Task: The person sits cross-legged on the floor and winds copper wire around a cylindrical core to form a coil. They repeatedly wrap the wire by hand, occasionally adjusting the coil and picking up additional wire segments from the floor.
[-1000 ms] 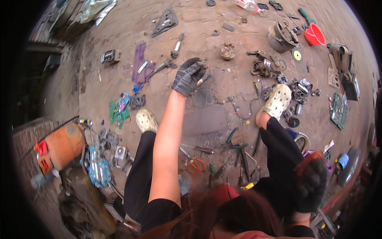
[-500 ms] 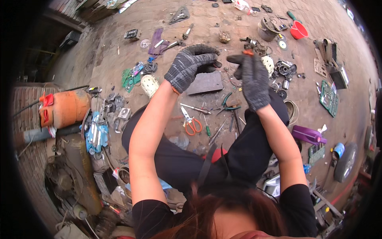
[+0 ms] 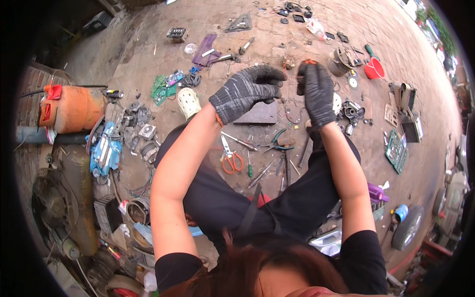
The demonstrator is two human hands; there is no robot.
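My left hand [image 3: 247, 91], in a grey knitted glove, hovers above a dark rectangular metal block [image 3: 257, 115]. Its fingers point right, the thumb is apart from them, and no object shows between. My right hand [image 3: 317, 94], gloved alike, is raised a short way to the right with fingers stretched away from me. A small orange patch [image 3: 309, 62] shows at its fingertips; I cannot tell whether it is part of the glove. Between my legs lie orange-handled scissors [image 3: 232, 162], a green-handled screwdriver [image 3: 250, 171], teal-handled pliers [image 3: 278, 140] and a hammer [image 3: 287, 167].
An orange gas cylinder [image 3: 79, 110] lies at the left beside blue packaging [image 3: 105, 151]. Greasy metal parts [image 3: 352, 113], a metal bucket [image 3: 340, 62], a red scoop [image 3: 374, 68] and a green circuit board [image 3: 396, 151] are to the right. A purple cloth [image 3: 204, 52] lies ahead.
The whole view has shifted. My right hand's fingers have drawn closer together and point more straight ahead; my left hand's thumb and fingers have parted, and it sits slightly right.
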